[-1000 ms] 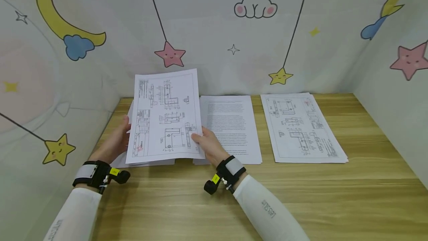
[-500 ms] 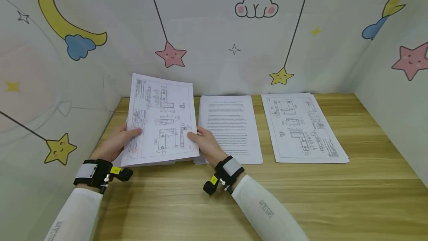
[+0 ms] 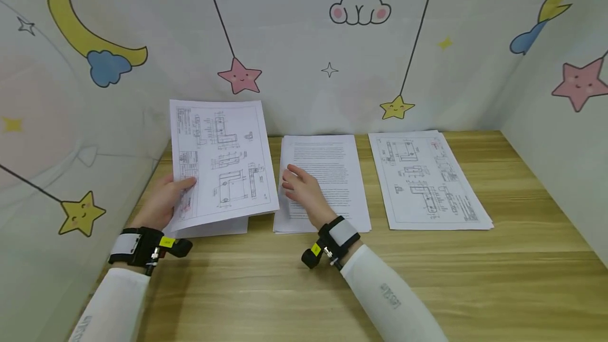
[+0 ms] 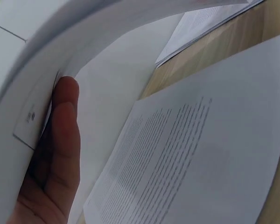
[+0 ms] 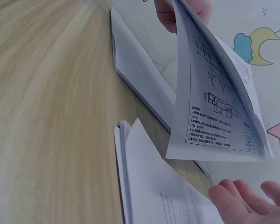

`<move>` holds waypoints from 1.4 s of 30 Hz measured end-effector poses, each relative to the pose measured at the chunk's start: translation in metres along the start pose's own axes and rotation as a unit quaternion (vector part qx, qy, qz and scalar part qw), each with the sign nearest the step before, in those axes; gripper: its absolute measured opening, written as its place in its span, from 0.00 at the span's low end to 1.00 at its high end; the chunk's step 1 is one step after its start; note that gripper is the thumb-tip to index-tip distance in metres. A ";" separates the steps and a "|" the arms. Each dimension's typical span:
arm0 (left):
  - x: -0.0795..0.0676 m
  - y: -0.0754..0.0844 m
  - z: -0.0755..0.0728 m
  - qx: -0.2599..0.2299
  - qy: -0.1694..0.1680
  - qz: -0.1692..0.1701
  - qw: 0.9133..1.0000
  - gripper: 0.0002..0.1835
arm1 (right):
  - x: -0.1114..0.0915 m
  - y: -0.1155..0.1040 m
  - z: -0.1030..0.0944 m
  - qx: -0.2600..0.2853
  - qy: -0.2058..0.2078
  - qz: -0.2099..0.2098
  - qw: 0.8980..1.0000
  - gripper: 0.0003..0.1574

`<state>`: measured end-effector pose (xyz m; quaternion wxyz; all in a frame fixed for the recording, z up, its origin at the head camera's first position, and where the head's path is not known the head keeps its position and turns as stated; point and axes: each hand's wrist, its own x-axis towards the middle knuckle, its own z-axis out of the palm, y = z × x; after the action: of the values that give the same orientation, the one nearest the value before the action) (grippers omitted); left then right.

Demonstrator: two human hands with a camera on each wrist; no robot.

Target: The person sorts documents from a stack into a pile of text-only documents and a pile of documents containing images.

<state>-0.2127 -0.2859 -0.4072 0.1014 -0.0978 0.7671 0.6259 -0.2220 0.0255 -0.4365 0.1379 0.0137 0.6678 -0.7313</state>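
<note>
My left hand [image 3: 159, 202] pinches a few drawing sheets [image 3: 223, 162] by their left edge, thumb on the printed front and fingers behind. The sheets stand tilted up over the left paper stack [image 3: 218, 227], hiding most of it; in the left wrist view its top page [image 4: 177, 154] shows lines of text. Bending at the free end, the held sheets are slightly fanned apart in the right wrist view, with a drawing and text on the back one [image 5: 214, 102]. My right hand [image 3: 307, 194] holds nothing, fingers relaxed, over the middle text stack [image 3: 328, 157], just right of the sheets.
On the right of the wooden table [image 3: 266, 289] lies another stack of drawings [image 3: 418, 178], its pages slightly uneven. A cloth wall [image 3: 304, 99] with cartoon prints rises behind the table and at both sides. Each wrist wears a strapped camera mount.
My right hand has let go of the drawing sheets and moved slightly right. My left thumb has come round onto the front, and the sheets have shifted left.
</note>
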 end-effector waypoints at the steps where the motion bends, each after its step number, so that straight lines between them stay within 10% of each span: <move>1: 0.000 0.001 0.003 0.002 0.000 0.001 1.000 0.32 | 0.000 -0.001 -0.002 -0.004 -0.001 -0.001 1.000 0.38; 24: -0.001 0.018 0.105 -0.010 -0.075 0.048 0.996 0.22 | -0.014 -0.008 -0.071 0.089 -0.056 -0.008 0.994 0.40; 42: 0.009 0.012 0.158 -0.010 -0.099 0.042 0.994 0.18 | -0.026 -0.007 -0.100 -0.021 0.061 0.042 0.997 0.31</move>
<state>-0.2193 -0.1286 -0.4297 0.1496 -0.0044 0.7506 0.6436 -0.2149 0.1287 -0.4352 0.1279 0.0839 0.6889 -0.7086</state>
